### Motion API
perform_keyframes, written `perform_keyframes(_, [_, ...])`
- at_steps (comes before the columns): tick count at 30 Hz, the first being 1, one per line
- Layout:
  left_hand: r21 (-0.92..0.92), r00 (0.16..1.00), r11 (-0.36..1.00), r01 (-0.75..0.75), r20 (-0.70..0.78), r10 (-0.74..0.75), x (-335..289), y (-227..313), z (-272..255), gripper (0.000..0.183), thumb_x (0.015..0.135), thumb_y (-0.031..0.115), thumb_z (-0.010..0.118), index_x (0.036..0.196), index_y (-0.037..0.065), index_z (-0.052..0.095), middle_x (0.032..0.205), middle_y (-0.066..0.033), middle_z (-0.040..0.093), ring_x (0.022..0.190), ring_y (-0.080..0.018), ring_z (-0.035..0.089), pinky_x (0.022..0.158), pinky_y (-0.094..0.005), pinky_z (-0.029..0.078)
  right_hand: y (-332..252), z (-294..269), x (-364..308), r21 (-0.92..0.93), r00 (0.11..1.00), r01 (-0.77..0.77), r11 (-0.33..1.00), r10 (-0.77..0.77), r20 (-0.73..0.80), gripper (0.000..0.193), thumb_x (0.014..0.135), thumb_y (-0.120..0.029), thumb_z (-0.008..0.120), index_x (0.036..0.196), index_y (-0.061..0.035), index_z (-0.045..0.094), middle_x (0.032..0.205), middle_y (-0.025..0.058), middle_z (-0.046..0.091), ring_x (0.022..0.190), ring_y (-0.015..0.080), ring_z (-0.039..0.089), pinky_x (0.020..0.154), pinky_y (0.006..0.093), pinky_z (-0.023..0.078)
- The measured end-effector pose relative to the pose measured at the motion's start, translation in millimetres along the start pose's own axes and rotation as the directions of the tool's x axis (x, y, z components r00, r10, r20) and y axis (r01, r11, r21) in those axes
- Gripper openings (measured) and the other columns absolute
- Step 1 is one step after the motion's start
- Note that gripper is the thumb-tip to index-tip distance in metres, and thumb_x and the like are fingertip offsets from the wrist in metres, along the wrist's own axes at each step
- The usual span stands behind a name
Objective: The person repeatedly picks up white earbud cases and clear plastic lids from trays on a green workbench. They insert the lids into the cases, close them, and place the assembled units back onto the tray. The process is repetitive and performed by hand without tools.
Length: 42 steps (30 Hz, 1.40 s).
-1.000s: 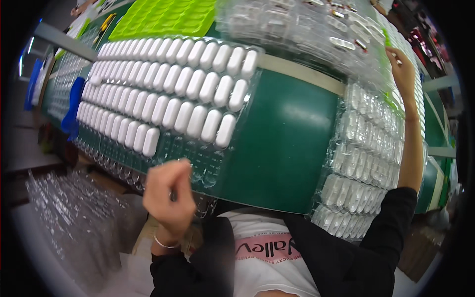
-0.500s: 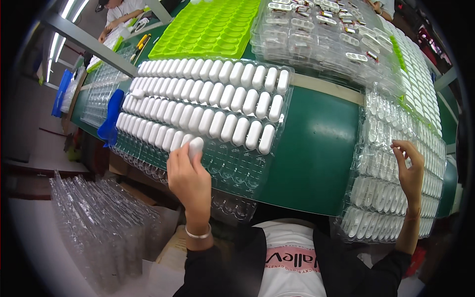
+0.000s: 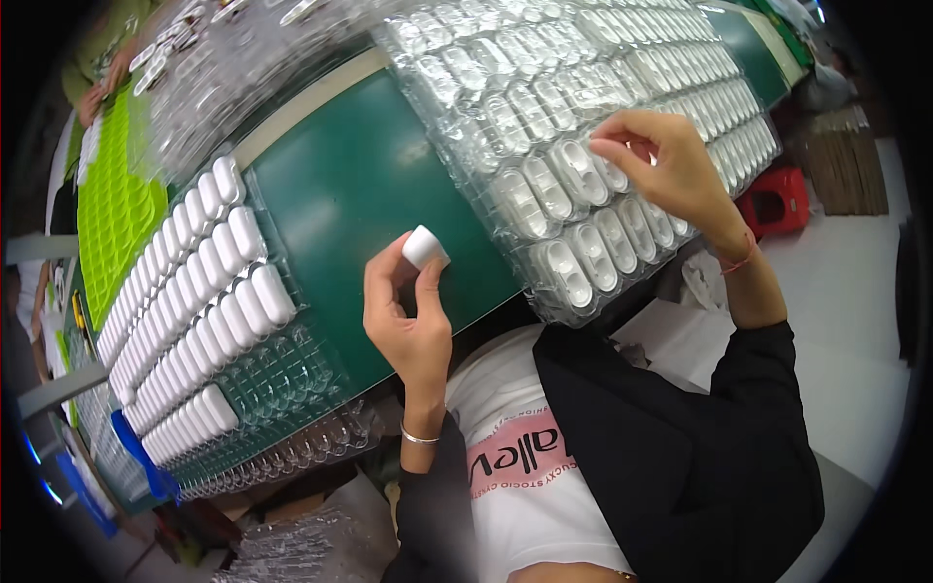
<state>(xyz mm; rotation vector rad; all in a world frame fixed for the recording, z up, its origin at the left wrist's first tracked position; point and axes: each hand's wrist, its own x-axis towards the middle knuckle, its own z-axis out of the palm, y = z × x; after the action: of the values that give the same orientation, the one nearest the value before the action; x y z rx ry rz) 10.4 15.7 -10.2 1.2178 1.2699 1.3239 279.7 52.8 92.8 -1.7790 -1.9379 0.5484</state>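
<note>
My left hand (image 3: 410, 325) pinches a small white rounded plastic case (image 3: 424, 247) between thumb and fingers, above the bare green tabletop. My right hand (image 3: 675, 175) is over the clear tray on the right, its fingers curled and fingertips close together; whether anything is between them I cannot make out. Just below those fingertips lie white hollow oval shells (image 3: 580, 175) in rows of pockets. To the left, a clear plastic tray (image 3: 316, 364) carries rows of closed white oval cases (image 3: 224, 325); its near right pockets hold none.
A bright green pocketed tray (image 3: 117, 214) stands at the far left. Clear trays with small parts (image 3: 209, 58) are stacked at the back. A blue object (image 3: 144, 457) sits by the left tray's edge. On the right floor is a red plastic container (image 3: 776, 202).
The view has swung to the right. My left hand has carried the white case away from the left tray to the open tabletop. My right hand stays over the right tray, fingers curled.
</note>
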Motion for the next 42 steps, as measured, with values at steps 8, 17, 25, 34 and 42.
perform_keyframes(8, [-0.123, 1.000, 0.992, 0.004, 0.006, -0.003, -6, 6, -2, 0.028, 0.090, -0.002, 0.063, 0.117, -0.005, 0.057, 0.107, -0.0101, 0.064, 0.097, -0.0151, 0.063, 0.088, -0.0282, 0.051, -8, 28, -12, -0.212, 0.998, 0.055, 0.976, -0.063, -0.029, 0.014, 0.082, -0.019, 0.069, 0.080, -0.0059, 0.062, 0.077, 0.0075, 0.057, 0.077, 0.0256, 0.057, 0.064, 0.0361, 0.044])
perform_keyframes(17, [-0.480, 0.988, 0.865, 0.145, 0.120, -0.099, -2, 4, -10, 0.037, 0.091, 0.005, 0.064, 0.124, -0.006, 0.052, 0.115, -0.0158, 0.063, 0.105, -0.0202, 0.062, 0.093, -0.0342, 0.050, -43, 38, 12, 0.650, 0.978, -0.048, 0.759, -0.096, 0.184, 0.011, 0.090, -0.009, 0.066, 0.092, 0.0013, 0.065, 0.085, 0.0045, 0.067, 0.080, 0.0074, 0.062, 0.071, 0.0237, 0.051])
perform_keyframes(25, [-0.587, 0.973, 0.780, 0.217, 0.190, -0.127, 2, 9, -20, 0.041, 0.094, 0.011, 0.062, 0.128, -0.006, 0.048, 0.117, -0.0159, 0.061, 0.105, -0.0211, 0.062, 0.093, -0.0358, 0.051, -60, 68, 20, 0.654, 0.949, -0.039, 0.756, -0.178, 0.261, 0.013, 0.087, -0.009, 0.068, 0.097, 0.0001, 0.068, 0.084, 0.0072, 0.069, 0.076, 0.0069, 0.064, 0.063, 0.0205, 0.049])
perform_keyframes(34, [-0.571, 0.972, 0.794, 0.208, 0.212, -0.102, 3, 7, -15, 0.041, 0.093, 0.011, 0.062, 0.127, -0.006, 0.046, 0.120, -0.0186, 0.059, 0.108, -0.0224, 0.061, 0.093, -0.0351, 0.051, -58, 84, 19, 0.657, 0.944, 0.126, 0.743, -0.293, 0.149, 0.013, 0.086, -0.004, 0.067, 0.098, 0.0000, 0.068, 0.090, 0.0077, 0.070, 0.073, 0.0095, 0.067, 0.068, 0.0253, 0.057])
perform_keyframes(42, [-0.504, 0.994, 0.863, 0.025, 0.106, 0.033, -2, 13, -14, 0.046, 0.091, 0.014, 0.066, 0.127, -0.006, 0.045, 0.128, -0.0289, 0.054, 0.114, -0.0262, 0.060, 0.094, -0.0382, 0.051, -63, 79, 15, 0.724, 0.925, -0.039, 0.689, -0.248, 0.287, 0.018, 0.087, -0.003, 0.067, 0.104, 0.0021, 0.066, 0.094, 0.0072, 0.067, 0.084, 0.0115, 0.067, 0.070, 0.0251, 0.057])
